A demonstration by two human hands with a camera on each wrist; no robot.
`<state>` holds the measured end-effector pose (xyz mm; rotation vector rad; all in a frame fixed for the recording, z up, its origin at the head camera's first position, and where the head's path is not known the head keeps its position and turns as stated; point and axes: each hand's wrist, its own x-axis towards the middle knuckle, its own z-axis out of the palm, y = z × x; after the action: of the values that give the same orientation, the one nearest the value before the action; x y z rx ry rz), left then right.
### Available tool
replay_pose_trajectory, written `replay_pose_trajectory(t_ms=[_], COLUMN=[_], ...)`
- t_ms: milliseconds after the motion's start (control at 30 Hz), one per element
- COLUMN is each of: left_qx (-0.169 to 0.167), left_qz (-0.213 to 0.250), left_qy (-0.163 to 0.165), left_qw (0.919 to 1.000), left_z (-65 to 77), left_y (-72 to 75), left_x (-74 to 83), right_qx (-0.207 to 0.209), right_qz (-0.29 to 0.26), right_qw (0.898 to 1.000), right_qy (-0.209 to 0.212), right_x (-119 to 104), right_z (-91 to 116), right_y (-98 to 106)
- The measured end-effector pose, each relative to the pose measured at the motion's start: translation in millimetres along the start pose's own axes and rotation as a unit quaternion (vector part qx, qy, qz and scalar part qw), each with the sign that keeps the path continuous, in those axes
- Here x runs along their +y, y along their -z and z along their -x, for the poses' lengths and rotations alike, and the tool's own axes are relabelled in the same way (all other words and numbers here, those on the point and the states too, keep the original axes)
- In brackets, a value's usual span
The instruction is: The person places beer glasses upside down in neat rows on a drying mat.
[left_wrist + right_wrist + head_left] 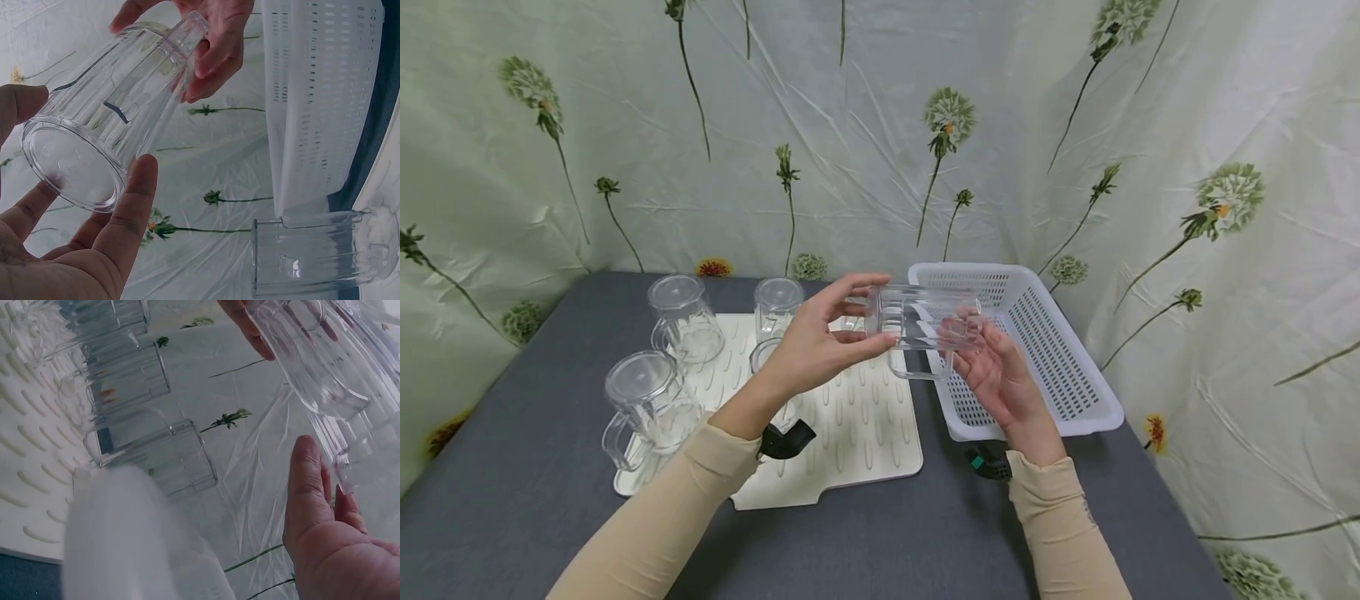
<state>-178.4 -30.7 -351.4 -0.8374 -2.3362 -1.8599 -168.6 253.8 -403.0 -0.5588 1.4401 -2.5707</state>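
Note:
A clear glass mug (pixel 917 317) is held sideways in the air between both hands, its handle hanging toward the table. My left hand (pixel 823 333) grips it around the base end, thumb on the near side and fingers spread over the far side. At the rim end is my right hand (pixel 996 375), palm up, with its fingers curled about the mouth and partly seen through the glass. The left wrist view shows the mug's round base (pixel 75 165) between the left fingers. In the right wrist view, the right hand (pixel 331 537) touches the mug's lower end.
Several glass mugs (pixel 676 317) stand upside down on a white ribbed drying mat (pixel 872 433) at left, partly behind the left arm. A white perforated basket (pixel 1075 375) sits at right, below the right hand. A grey cloth covers the table (pixel 865 542); a flowered curtain (pixel 865 125) hangs behind.

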Motion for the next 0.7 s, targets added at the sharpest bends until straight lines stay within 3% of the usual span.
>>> replay_pose_trajectory(t_ms=[200,533,700], left_qx=[0.001,-0.004,-0.007], left_qz=[-0.004,-0.029,-0.046], left_qy=[0.001,0.016,0.016], left_qw=[1.0,0.9994,0.9988], left_z=[-0.1,0.8,2.1], left_y=[1.8,3.4,3.1], left_x=[1.6,4.0,3.7], right_qx=[-0.011,0.045,0.051], right_qz=[0.008,0.074,0.1], right_qw=[1.0,0.996,0.993], right_qy=[-0.009,-0.027,-0.022], right_x=[-2.2,-9.1,-13.0], right_z=[0.4,-0.9,-0.5], right_y=[4.9,8.9,13.4])
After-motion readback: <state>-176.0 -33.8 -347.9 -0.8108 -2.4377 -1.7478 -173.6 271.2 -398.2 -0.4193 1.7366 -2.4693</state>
